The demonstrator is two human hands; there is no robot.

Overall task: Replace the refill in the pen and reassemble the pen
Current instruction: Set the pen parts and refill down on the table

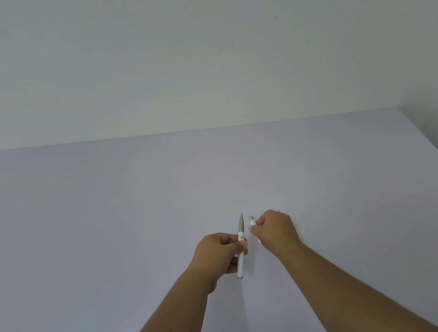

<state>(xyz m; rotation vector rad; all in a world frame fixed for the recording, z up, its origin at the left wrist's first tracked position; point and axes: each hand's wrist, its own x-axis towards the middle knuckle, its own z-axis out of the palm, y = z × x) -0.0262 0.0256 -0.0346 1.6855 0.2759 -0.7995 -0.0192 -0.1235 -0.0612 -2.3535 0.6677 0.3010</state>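
Observation:
My left hand (220, 252) grips a white pen body (241, 257) with a grey metallic front section and pointed tip aimed away from me; its rear end pokes out below my fingers. Just to the right, my right hand (276, 230) is closed around a short white pen cap (252, 222), whose end shows past my fingers. The cap and the pen sit side by side, a small gap apart, both held above the table. Most of the cap is hidden inside my right hand.
A pale lilac table (106, 228) fills the lower view, with its far edge against a white wall (193, 54). The table's right edge runs diagonally at the far right, with a dark gap beyond it.

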